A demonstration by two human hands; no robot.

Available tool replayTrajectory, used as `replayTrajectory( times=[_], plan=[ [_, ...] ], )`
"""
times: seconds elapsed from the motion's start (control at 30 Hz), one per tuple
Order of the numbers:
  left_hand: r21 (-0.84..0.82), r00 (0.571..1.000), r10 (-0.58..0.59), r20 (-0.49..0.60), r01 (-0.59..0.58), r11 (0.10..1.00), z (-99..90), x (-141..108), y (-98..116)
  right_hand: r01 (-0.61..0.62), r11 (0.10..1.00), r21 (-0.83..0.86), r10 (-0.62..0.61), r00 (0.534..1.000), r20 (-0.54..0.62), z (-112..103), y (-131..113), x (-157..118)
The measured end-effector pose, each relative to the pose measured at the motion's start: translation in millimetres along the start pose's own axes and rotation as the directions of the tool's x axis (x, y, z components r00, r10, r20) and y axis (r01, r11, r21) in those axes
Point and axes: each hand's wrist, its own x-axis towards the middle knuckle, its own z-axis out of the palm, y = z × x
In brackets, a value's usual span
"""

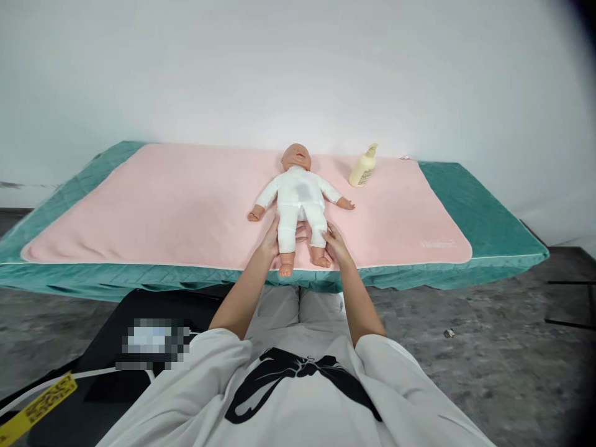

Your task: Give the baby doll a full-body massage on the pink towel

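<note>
A baby doll [301, 189] with a white cloth body lies on its back on a pink mat [200, 205], its head toward the wall and its feet toward me. My left hand [272, 237] is around the doll's leg on the left, with fingertips showing between the two legs. On the other side, my right hand [334, 242] holds the doll's other leg near the ankle, thumb over the front and some fingers hidden. Right of the doll's head, a pale yellow pump bottle [363, 167] stands on the mat.
The mat covers a bed with a green sheet [479, 211], set against a white wall [298, 68]. Below left, a black chair or case [107, 385] carries a blurred device, with a white cable and a yellow tag [40, 406]. Thin black legs [570, 304] stand at far right.
</note>
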Motion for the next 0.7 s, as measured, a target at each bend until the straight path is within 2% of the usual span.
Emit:
replayTrajectory(
  times=[0.13, 0.3, 0.4, 0.53, 0.7],
  plan=[
    [-0.021, 0.997, 0.057, -0.052, -0.058, 0.998, -11.4, -13, 4, 0.004, 1.000, -0.022, -0.003, 0.999, 0.032, -5, 2, -3],
    [0.097, 0.961, 0.260, -0.092, -0.251, 0.963, -20.7, -22, 6, 0.055, 0.980, -0.192, -0.048, 0.998, 0.042, -5, -6, -11],
    [0.189, 0.937, 0.333, -0.107, -0.309, 0.932, -23.8, -21, 8, 0.066, 0.950, -0.307, -0.055, 0.997, 0.045, -6, -10, -14],
    [0.341, 0.923, 0.379, -0.067, -0.335, 0.878, -27.6, -18, 10, 0.067, 0.908, -0.414, -0.049, 0.997, 0.055, -8, -12, -14],
    [0.348, 0.942, 0.324, -0.092, -0.274, 0.897, -30.4, -18, 12, 0.073, 0.885, -0.460, -0.052, 0.997, 0.059, -8, -9, -13]
  ],
)
